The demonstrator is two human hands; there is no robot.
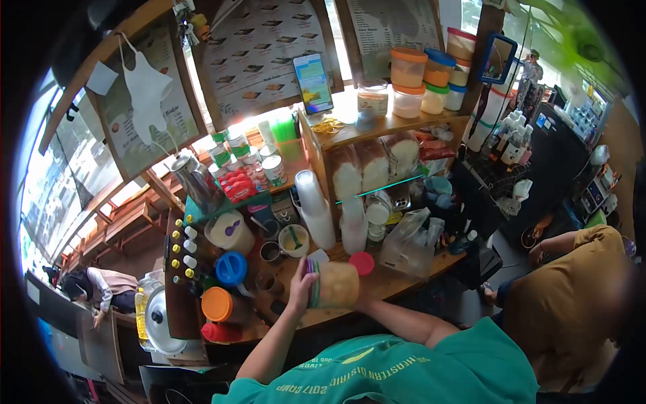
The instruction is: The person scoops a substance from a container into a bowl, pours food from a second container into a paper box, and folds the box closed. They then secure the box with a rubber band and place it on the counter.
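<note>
A clear plastic jar (338,285) with pale round contents lies on its side in front of the green shirt. My left hand (303,288) is wrapped round its purple and green lid end. At the jar's other end is my right hand (363,298), mostly hidden behind the jar, its fingers out of sight. Just behind the jar a pink round lid (362,263) rests near the wooden counter (393,286). A white tub with a green spoon (294,240) stands beyond my left hand.
Stacked plastic cups (315,209), a blue-lidded container (231,268), an orange-lidded jar (217,304) and a plastic bag (412,246) surround the work area. Bread loaves (373,165) fill the shelf. One person (572,289) is at the right, another (111,283) at the far left.
</note>
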